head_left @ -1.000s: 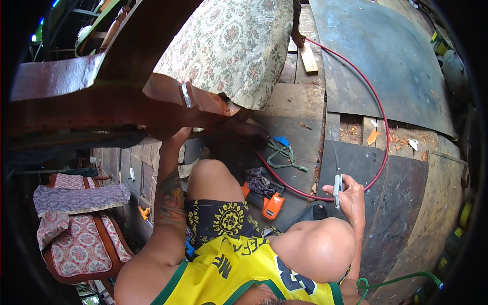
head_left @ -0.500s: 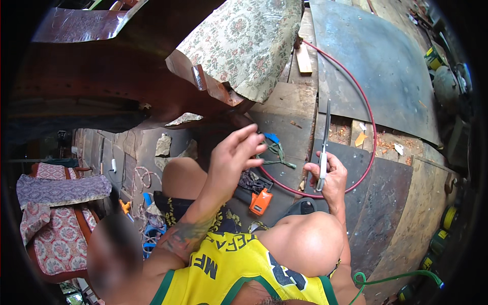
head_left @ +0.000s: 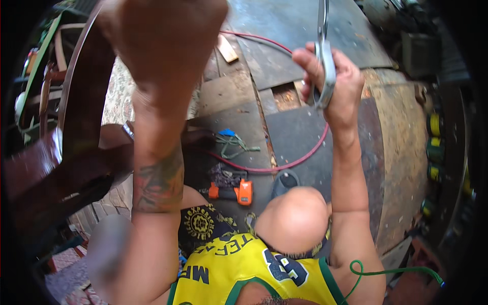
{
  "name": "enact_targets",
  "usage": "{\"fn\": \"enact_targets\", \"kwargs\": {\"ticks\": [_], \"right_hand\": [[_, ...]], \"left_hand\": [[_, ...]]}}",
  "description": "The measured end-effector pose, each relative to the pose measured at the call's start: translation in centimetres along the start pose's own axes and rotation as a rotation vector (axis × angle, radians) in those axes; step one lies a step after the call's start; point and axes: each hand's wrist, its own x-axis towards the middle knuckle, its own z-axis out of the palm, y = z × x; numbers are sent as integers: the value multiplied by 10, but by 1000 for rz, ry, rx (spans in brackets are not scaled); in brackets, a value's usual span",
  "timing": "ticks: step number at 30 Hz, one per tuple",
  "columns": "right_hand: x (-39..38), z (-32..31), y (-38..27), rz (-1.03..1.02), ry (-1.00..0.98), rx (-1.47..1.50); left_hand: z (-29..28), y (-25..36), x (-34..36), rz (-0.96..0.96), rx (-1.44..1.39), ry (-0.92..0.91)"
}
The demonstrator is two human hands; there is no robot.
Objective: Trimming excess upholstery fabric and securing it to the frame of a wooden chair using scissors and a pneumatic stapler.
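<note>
My right hand (head_left: 345, 84) is raised ahead of me and closed round the grey handles of a pair of scissors (head_left: 327, 66). Their long metal blades point away, past the top of the picture. My left hand (head_left: 165, 35) is lifted close to the camera at the upper left, large and blurred, its fingers not readable. Behind that arm stands a dark, glossy wooden furniture frame (head_left: 84, 152). Light floral fabric (head_left: 117, 94) shows beside the frame, partly covered by my left forearm.
An orange and black power tool (head_left: 244, 192) lies before my knees. A red hose (head_left: 300, 163) curves across the floorboards near tangled green cord (head_left: 236, 148). Farther off are a pale wood block (head_left: 227, 49) and a bluish sheet (head_left: 284, 30). Several cans (head_left: 434, 147) line the right side.
My left hand has risen toward the camera at the upper left. My right hand has lifted farther ahead with the scissors. The view has shifted, and the furniture frame now appears farther left.
</note>
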Motion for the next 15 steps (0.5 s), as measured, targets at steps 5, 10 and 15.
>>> {"fn": "enact_targets", "kwargs": {"ticks": [5, 10, 15], "right_hand": [[3, -5, -56, 228, 130, 404], [-29, -37, -66, 625, 456, 347], [-71, -91, -97, 927, 744, 237]], "left_hand": [[44, -33, 39, -629, -139, -132], [60, -62, 53, -1042, 305, -816], [40, -93, 105, -385, 793, -398]]}}
